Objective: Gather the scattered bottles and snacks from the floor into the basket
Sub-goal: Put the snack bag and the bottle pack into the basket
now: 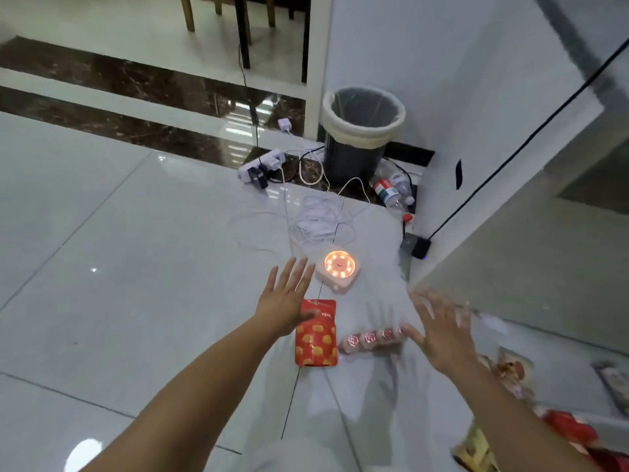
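1. Left hand is wide open with the fingers spread, holding nothing. It sits over the top left corner of a flat red snack pouch with orange pictures on it. The thumb overlaps the pouch, but I honestly can't tell if it's touching.
2. Right hand is also spread open and empty, and pretty blurred. Its thumb is just beside the right end of a row of small pink bottles with foil tops.
3. Pouch and bottle row lie side by side on the glossy white tile floor, between the two hands.
4. Just beyond them is a small pink square gadget with a glowing orange ring.
5. Farther back: a tangle of white cables, a white power strip, and a dark round bin with a pale liner, with clear plastic bottles lying beside it.
6. More crinkly snack packets lie lower right, blurry.
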Available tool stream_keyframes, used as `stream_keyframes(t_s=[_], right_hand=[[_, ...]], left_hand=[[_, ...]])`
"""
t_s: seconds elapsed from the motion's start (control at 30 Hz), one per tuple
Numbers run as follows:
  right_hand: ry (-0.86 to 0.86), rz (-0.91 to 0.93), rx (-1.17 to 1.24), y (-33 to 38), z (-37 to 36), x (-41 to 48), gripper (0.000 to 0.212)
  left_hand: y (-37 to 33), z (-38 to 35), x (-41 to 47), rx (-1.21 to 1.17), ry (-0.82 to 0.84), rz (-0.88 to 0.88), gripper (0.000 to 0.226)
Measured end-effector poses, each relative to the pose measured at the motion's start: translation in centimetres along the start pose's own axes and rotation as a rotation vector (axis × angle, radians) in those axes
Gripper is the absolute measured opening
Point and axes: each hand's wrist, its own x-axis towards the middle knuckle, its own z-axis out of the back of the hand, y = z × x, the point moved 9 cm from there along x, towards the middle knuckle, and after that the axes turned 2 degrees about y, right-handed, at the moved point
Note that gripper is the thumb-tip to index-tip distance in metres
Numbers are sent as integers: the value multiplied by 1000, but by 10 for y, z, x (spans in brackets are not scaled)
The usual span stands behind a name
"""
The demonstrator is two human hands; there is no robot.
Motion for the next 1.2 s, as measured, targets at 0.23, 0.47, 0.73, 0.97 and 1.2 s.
stream_keyframes(t_s=[0.23, 0.47, 0.73, 0.97, 1.2], right_hand=[[-37, 98, -87, 10, -129, 82, 94], [9, 131, -24, 18, -151, 83, 91], [92, 2, 164, 3, -163, 88, 48], [50, -159, 132, -6, -169, 69, 36], [6, -377, 420, -14, -186, 27, 35]], left_hand=[[-11, -162, 74, -187, 23, 21, 94], [9, -224, 38, -523, 146, 450, 103], [8, -247, 37, -1229, 191, 715, 59], [-7, -251, 22, -1478, 292, 692, 34], [-8, -217, 24, -1548, 196, 593, 37]])
